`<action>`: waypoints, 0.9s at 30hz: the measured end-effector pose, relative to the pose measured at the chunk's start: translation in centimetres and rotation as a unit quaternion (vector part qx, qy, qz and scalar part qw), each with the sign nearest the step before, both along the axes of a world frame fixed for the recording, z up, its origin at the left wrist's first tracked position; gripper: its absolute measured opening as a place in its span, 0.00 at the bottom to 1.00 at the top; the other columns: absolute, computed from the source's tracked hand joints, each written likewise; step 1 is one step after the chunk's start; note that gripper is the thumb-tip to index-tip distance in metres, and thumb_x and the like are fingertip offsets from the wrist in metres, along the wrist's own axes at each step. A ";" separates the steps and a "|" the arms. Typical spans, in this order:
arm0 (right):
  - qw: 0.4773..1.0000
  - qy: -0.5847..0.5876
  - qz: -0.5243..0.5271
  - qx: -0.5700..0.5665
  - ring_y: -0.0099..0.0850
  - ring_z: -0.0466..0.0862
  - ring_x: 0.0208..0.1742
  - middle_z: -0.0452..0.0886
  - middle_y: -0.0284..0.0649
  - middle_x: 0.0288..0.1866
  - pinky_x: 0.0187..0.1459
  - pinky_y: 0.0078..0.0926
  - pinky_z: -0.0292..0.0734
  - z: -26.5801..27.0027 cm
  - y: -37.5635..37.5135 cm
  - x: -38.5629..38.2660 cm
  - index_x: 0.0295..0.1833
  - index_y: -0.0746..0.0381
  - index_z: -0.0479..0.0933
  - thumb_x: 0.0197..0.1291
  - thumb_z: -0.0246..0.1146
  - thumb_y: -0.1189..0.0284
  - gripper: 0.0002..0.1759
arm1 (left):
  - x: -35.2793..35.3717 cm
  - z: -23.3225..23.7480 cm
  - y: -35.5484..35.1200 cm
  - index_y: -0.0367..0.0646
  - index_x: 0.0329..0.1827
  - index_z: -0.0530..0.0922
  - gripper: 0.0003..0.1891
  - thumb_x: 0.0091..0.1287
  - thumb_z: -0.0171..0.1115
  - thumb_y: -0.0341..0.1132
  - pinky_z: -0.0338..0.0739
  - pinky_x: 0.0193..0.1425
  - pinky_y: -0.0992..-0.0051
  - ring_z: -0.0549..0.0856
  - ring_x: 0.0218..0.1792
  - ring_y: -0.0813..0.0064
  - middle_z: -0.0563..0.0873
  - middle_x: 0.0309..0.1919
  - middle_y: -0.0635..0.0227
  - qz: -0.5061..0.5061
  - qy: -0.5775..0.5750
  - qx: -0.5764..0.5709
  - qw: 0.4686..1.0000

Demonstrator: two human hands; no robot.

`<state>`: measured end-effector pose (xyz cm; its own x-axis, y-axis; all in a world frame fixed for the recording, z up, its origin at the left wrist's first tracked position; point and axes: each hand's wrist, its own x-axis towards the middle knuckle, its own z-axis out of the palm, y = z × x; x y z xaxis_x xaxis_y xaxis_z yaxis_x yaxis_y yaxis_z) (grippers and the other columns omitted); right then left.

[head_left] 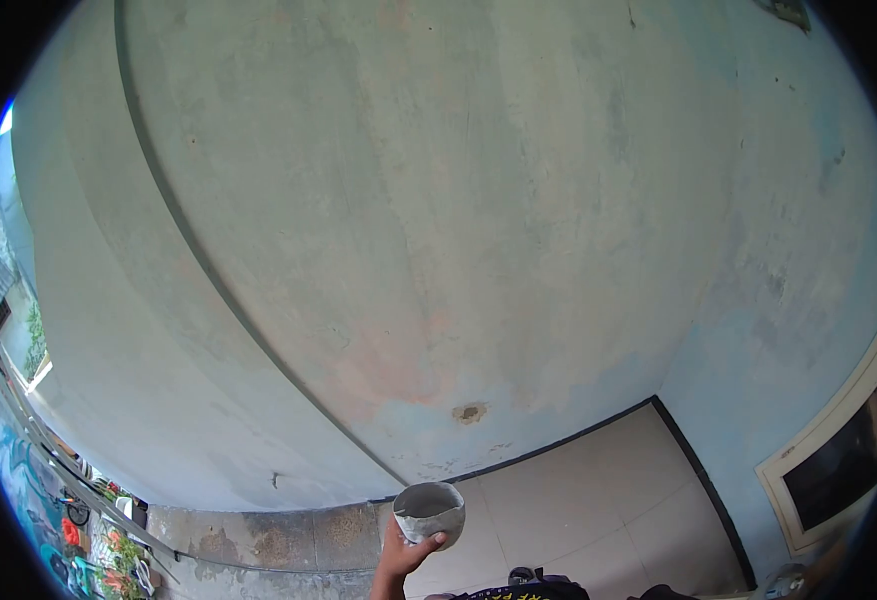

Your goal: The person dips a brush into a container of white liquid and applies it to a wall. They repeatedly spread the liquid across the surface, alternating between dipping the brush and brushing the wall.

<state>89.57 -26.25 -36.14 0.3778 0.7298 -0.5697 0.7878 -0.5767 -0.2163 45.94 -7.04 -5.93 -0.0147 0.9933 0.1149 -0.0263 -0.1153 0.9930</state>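
Near the bottom middle of the head view, my left hand point(405, 553) is closed around a small, rounded bowl point(445, 527) with a grey, smeared surface and an uneven rim. The thumb presses on the near side of the bowl, while the other fingers are mostly hidden behind it. Inside, the bowl looks grey; I cannot make out how much it contains. My right hand is out of view. Ahead stands a large wall point(438, 230) with patchy grey-green, pink and pale blue paint.
A rough hole point(469, 413) marks the lower wall. Tiled floor point(578, 500) with dark edging lies below. On the right is a framed dark panel point(838, 460). A low ledge point(278, 540) runs left, towards plants point(123, 560) and a railing outdoors.
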 end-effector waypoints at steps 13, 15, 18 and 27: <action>0.970 0.103 0.006 0.219 0.49 0.85 0.43 0.85 0.46 0.37 0.45 0.49 0.80 -3.2 20.4 -4.6 0.49 0.59 0.75 0.38 0.66 0.68 0.26 | 2.6 0.0 3.5 0.35 0.63 0.70 0.36 0.52 0.78 0.34 0.73 0.62 0.68 0.80 0.56 0.70 0.82 0.54 0.60 -0.034 0.007 0.009 0.999; 0.971 0.089 0.017 0.221 0.48 0.85 0.41 0.85 0.46 0.35 0.44 0.47 0.81 -3.6 20.1 -4.4 0.47 0.60 0.75 0.38 0.67 0.68 0.25 | 2.5 -0.9 3.7 0.35 0.63 0.70 0.36 0.52 0.78 0.34 0.73 0.62 0.69 0.80 0.55 0.71 0.82 0.54 0.60 -0.027 0.002 0.014 1.000; 0.988 0.059 0.014 0.140 0.48 0.85 0.45 0.85 0.47 0.39 0.48 0.47 0.80 -5.1 17.6 -3.1 0.48 0.60 0.76 0.37 0.68 0.67 0.26 | 2.5 0.1 3.4 0.36 0.64 0.69 0.37 0.51 0.78 0.35 0.72 0.62 0.69 0.80 0.56 0.71 0.82 0.54 0.61 -0.045 0.002 -0.009 0.999; 0.999 0.008 0.028 -0.030 0.42 0.81 0.42 0.80 0.53 0.41 0.44 0.38 0.76 -0.3 10.1 -3.8 0.53 0.66 0.76 0.58 0.62 0.67 0.20 | -3.3 -1.5 3.9 0.36 0.65 0.68 0.39 0.51 0.79 0.35 0.73 0.63 0.67 0.80 0.57 0.69 0.81 0.55 0.60 -0.015 0.042 -0.020 0.999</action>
